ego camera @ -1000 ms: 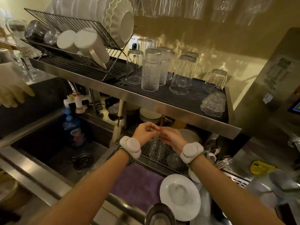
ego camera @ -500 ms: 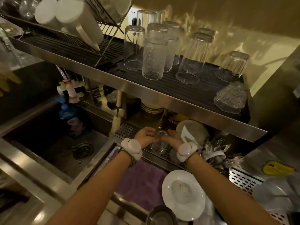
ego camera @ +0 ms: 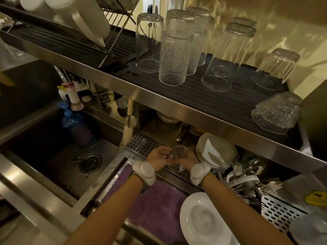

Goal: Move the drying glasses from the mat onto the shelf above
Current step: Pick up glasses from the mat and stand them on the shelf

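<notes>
A clear glass (ego camera: 179, 152) sits upside down on the perforated metal drain mat (ego camera: 143, 144) below the shelf. My left hand (ego camera: 158, 157) wraps its left side and my right hand (ego camera: 187, 160) its right side, so both hands are shut on it. Another glass lies just below my hands, mostly hidden. Above, the steel shelf (ego camera: 159, 99) carries a black ribbed mat with several upturned glasses: a patterned stack (ego camera: 175, 50), a smooth tumbler (ego camera: 148, 41), a tall stack (ego camera: 228, 55), a short tumbler (ego camera: 276, 68) and faceted glasses (ego camera: 276, 114).
The sink basin (ego camera: 58, 156) with its drain lies left. A purple cloth (ego camera: 154, 204) and a white plate (ego camera: 203, 221) are near me. Stacked plates (ego camera: 215, 152) and a cutlery holder (ego camera: 246, 179) crowd the right. White mugs (ego camera: 83, 16) hang on a rack upper left.
My head has dropped and moved closer, so the shelf fills more of the view. Both hands went from meeting above the mat to closing around the upturned glass.
</notes>
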